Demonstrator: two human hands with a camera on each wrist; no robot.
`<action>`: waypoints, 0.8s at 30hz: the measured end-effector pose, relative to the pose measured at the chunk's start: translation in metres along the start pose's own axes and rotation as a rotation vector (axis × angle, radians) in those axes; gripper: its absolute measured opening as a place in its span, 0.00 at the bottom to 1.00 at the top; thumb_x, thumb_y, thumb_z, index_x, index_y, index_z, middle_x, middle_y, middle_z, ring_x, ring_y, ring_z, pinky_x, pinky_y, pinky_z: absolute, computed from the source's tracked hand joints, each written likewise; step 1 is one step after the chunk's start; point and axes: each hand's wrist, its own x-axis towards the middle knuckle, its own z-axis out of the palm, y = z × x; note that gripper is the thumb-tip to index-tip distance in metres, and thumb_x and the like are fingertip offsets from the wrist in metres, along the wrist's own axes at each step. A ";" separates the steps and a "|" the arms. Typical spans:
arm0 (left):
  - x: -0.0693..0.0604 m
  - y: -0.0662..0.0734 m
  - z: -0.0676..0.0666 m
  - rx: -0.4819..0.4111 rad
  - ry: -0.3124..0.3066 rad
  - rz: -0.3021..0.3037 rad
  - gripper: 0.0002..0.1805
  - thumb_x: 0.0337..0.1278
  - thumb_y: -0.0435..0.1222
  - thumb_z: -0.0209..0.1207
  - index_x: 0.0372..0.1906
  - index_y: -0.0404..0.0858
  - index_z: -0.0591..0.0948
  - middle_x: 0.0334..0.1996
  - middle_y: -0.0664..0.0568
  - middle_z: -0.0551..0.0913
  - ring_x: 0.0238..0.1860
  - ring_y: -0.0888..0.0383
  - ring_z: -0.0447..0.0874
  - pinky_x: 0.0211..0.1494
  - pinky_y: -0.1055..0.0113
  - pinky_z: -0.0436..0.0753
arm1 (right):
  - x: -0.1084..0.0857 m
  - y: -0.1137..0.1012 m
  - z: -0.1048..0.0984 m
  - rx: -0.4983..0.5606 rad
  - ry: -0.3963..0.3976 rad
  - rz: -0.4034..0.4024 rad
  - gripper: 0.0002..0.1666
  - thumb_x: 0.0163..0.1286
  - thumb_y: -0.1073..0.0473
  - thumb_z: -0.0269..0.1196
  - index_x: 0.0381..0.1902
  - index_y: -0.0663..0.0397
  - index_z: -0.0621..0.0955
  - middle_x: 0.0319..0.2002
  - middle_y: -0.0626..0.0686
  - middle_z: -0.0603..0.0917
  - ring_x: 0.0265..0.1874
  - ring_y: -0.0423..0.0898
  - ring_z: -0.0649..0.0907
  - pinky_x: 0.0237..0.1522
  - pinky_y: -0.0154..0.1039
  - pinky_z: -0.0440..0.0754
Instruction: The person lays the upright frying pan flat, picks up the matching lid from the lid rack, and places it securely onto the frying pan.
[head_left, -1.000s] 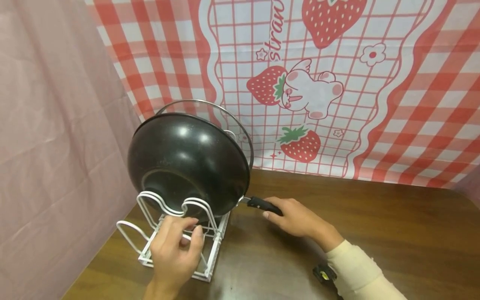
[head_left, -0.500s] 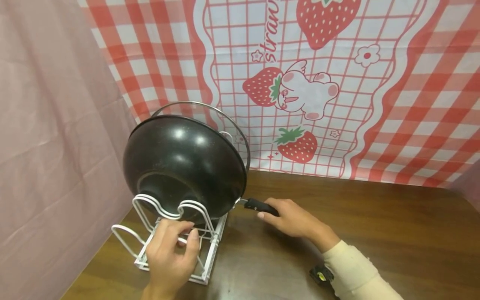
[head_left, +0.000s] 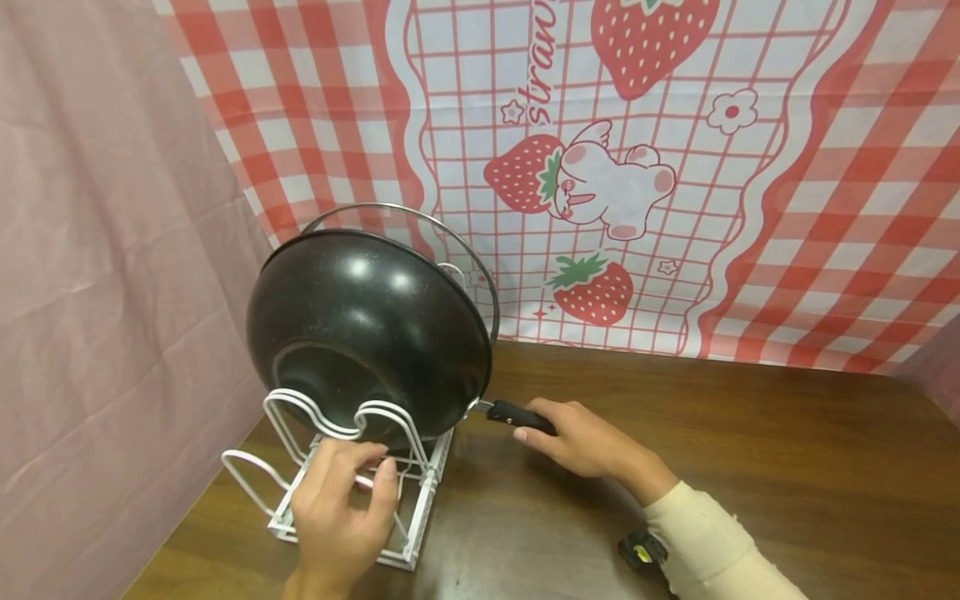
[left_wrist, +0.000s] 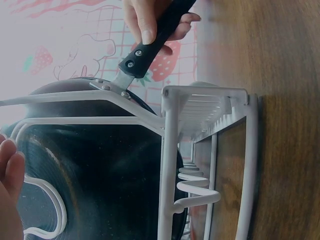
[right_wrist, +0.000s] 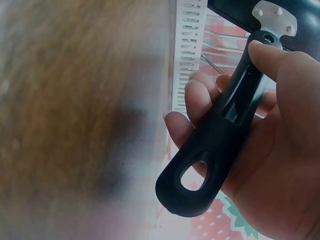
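Note:
A black wok (head_left: 375,308) stands on edge in a white wire pan rack (head_left: 426,508), its rounded underside toward me. My right hand (head_left: 581,437) grips the wok's black handle (head_left: 517,415), which points right; in the right wrist view the thumb lies along the handle (right_wrist: 220,130) and the fingers curl beneath it. My left hand (head_left: 341,504) is at the rack's front divider, with thumb and fingers bent around a wire loop. Only some fingertips (left_wrist: 12,167) of it show in the left wrist view. The wok hides most of the rack's rear.
A clear lid with a metal rim (head_left: 491,292) stands behind the wok. A small black object with a yellow-green spot (head_left: 642,550) lies on the wooden table (head_left: 750,433) beside the right sleeve. A strawberry-print cloth (head_left: 600,183) hangs behind, a pink curtain (head_left: 105,267) at left.
The head view has shifted slightly, so everything appears a little further left. Both hands, the wok and the rack keep the same places relative to one another.

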 end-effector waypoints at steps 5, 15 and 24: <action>-0.001 0.000 0.000 0.005 -0.002 -0.001 0.13 0.58 0.35 0.58 0.26 0.27 0.79 0.20 0.45 0.75 0.19 0.55 0.71 0.21 0.68 0.72 | -0.001 0.000 0.000 0.007 -0.011 0.004 0.20 0.74 0.38 0.56 0.51 0.43 0.81 0.28 0.39 0.78 0.25 0.37 0.76 0.28 0.36 0.76; -0.002 -0.001 0.000 0.014 0.016 0.003 0.12 0.56 0.34 0.58 0.25 0.27 0.79 0.20 0.45 0.75 0.19 0.53 0.72 0.23 0.68 0.74 | 0.000 -0.003 0.003 0.045 -0.040 0.019 0.19 0.74 0.34 0.53 0.38 0.41 0.75 0.21 0.40 0.72 0.19 0.35 0.71 0.21 0.34 0.72; -0.002 0.001 0.002 0.000 0.021 -0.002 0.14 0.58 0.35 0.58 0.24 0.27 0.79 0.20 0.44 0.75 0.19 0.53 0.71 0.23 0.68 0.74 | -0.002 -0.005 0.001 0.033 -0.026 0.005 0.16 0.73 0.37 0.58 0.35 0.40 0.75 0.20 0.38 0.72 0.18 0.34 0.72 0.22 0.34 0.73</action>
